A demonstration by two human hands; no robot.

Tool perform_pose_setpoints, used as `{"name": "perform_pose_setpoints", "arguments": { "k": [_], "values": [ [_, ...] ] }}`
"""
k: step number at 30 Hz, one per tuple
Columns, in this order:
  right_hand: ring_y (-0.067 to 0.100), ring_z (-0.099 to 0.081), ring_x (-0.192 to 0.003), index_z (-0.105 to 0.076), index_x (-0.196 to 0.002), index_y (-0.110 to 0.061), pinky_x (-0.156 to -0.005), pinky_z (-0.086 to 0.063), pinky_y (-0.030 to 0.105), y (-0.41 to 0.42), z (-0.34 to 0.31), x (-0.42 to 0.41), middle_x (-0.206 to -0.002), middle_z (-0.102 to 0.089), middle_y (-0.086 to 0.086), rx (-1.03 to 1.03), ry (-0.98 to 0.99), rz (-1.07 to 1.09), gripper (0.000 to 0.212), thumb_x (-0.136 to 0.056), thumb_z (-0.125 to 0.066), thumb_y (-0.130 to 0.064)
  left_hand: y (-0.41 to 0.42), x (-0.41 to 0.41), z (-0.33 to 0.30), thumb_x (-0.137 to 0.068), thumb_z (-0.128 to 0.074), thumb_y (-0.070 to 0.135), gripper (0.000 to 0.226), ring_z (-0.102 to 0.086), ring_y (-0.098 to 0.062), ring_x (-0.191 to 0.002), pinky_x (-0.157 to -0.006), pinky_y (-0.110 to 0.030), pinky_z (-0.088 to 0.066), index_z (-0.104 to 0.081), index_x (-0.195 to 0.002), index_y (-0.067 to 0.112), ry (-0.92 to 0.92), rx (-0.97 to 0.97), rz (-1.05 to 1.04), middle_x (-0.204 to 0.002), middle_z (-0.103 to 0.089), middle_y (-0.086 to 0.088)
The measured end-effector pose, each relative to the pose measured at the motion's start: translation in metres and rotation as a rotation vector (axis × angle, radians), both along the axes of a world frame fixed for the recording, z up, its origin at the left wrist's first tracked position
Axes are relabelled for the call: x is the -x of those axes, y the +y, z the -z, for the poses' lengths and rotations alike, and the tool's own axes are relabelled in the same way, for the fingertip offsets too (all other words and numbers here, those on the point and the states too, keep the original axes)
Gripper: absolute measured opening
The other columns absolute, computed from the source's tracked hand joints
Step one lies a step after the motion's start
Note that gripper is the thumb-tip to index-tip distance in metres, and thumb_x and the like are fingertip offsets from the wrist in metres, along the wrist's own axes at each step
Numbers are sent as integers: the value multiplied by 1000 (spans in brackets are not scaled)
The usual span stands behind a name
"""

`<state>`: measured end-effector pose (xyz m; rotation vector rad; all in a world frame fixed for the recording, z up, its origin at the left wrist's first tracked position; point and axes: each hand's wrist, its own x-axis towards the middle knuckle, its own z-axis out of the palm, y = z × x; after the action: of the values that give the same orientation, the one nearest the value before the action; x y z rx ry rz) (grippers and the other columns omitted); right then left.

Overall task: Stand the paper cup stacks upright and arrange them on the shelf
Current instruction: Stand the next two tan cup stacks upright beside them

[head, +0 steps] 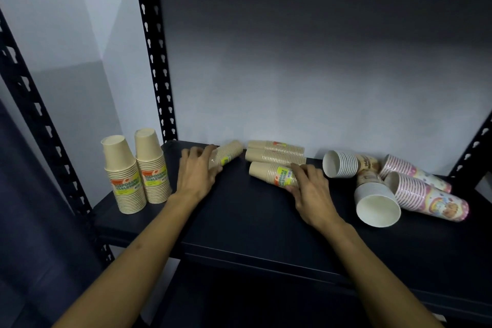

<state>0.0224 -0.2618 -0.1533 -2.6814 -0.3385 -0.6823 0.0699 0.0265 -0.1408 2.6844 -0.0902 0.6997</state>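
Observation:
Two tan paper cup stacks (126,176) (153,168) stand upright, bottoms up, at the left end of the dark shelf (239,221). My left hand (197,173) grips a tan stack (229,154) that lies on its side near the back. My right hand (310,189) grips another lying tan stack (274,174) with a yellow label. Two more tan stacks (275,146) (275,157) lie behind it against the back wall.
At the right lie several printed cup stacks: a white-rimmed one (343,165), a grey one (376,202) with its mouth toward me, and two pink ones (415,173) (428,197). Black perforated shelf posts (157,61) (474,149) stand at both ends.

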Motion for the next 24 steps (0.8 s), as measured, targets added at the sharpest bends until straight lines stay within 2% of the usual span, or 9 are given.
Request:
{"name": "perform_pose_setpoints", "arguments": {
  "k": [4,7,10,12,14,15,18,22,24],
  "values": [
    [33,-47,-119,-42,-148,-12,-101,-38,42,-2,0,3,-132,-52,15,67,37,17,56,-97,-60,-29,1,2,0,-91,-67,40,49,-56,-36,-102,-83,-47,-50,-54,-132,18,28,73,2,-117,-62,-15],
    [34,-48,-114,-44,-146,-11,-99,-39,42,-3,-1,5,-126,-55,15,-10,57,28,55,-97,-61,-27,2,5,-3,-86,-73,41,51,-60,-30,-103,-82,-43,-53,-55,-129,22,34,221,76,-116,-58,-8],
    [27,-53,-113,-47,-143,-11,-99,-43,38,-9,-4,8,-124,-58,11,-311,68,-24,52,-96,-63,-27,2,8,-11,-76,-84,37,57,-60,-21,-102,-87,-34,-52,-58,-123,18,-112,393,118,-115,-59,-4],
    [19,-59,-112,-49,-139,-15,-96,-46,34,-13,-7,10,-123,-62,2,-550,111,-49,49,-95,-65,-30,-3,14,-20,-71,-88,36,61,-59,-12,-90,-80,-22,-49,-56,-120,19,-194,550,112,-106,-62,1],
    [16,-63,-111,-50,-133,-20,-98,-51,38,-15,-10,9,-119,-66,-4,-694,157,-48,48,-91,-70,-34,-9,18,-28,-69,-90,35,61,-58,-3,-83,-74,-13,-47,-55,-117,21,-235,678,122,-99,-62,5],
    [15,-64,-112,-50,-130,-22,-100,-51,42,-16,-9,9,-119,-66,-6,-733,174,-54,47,-90,-71,-35,-12,19,-31,-69,-90,36,59,-58,-3,-85,-76,-15,-49,-57,-115,21,-258,698,133,-100,-62,6],
    [13,-64,-114,-50,-124,-21,-102,-51,44,-16,-8,7,-120,-65,-5,-772,214,-96,41,-91,-71,-30,-21,17,-37,-70,-86,48,50,-57,-16,-96,-84,-35,-51,-64,-105,20,-315,566,154,-101,-62,4],
    [6,-63,-112,-50,-127,-12,-103,-50,34,-13,-12,8,-125,-65,4,-832,259,-145,36,-95,-65,-17,-33,12,-61,-69,-76,68,58,-57,-20,-81,-70,-37,-50,-66,-92,16,-307,265,152,-88,-60,1],
    [5,-62,-113,-50,-127,-14,-102,-49,30,-14,-11,8,-124,-65,2,-820,257,-148,34,-96,-64,-19,-39,9,-78,-68,-72,73,60,-56,-23,-72,-70,-39,-49,-61,-80,15,-262,111,112,-80,-58,0]
  ]
}}
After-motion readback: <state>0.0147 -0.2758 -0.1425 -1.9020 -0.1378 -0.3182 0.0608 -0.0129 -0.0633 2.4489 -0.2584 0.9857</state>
